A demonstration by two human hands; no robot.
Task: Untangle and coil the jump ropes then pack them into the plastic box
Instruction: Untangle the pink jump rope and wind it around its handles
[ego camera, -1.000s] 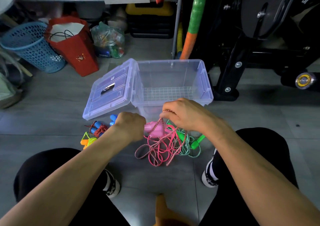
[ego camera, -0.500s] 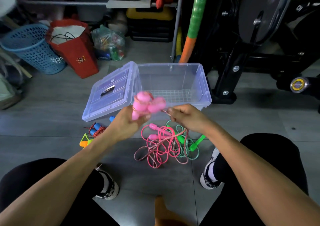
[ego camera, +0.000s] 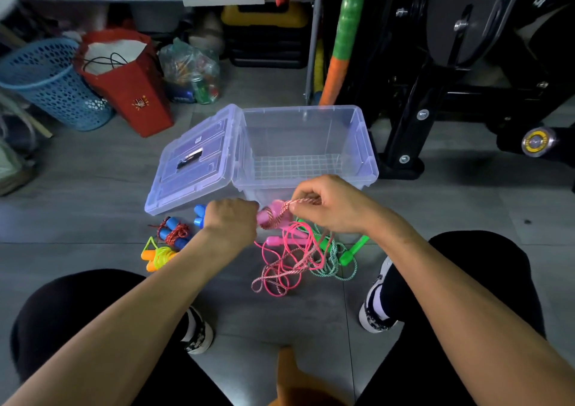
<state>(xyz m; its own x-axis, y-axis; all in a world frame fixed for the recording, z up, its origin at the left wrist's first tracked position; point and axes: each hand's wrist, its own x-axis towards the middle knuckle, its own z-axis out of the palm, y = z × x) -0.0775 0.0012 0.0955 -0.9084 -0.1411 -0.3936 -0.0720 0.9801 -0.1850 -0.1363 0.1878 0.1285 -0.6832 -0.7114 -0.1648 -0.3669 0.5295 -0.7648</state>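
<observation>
Jump-rope handles [ego camera: 273, 216], pink, sit in your left hand's [ego camera: 230, 222] grip before the plastic box [ego camera: 367, 144]; your right hand [ego camera: 329, 203] pinches their cord [ego camera: 303, 201].

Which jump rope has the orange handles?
The yellow rope, coiled on the floor nearest the person's left knee. The bundle beside it, the red rope, has blue handles; the tangled ones have pink or green handles.

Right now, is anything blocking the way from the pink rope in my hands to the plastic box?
Nothing visible does. The plastic box stands open, lid flipped left, just beyond the pink rope held by the left hand and right hand.
</observation>
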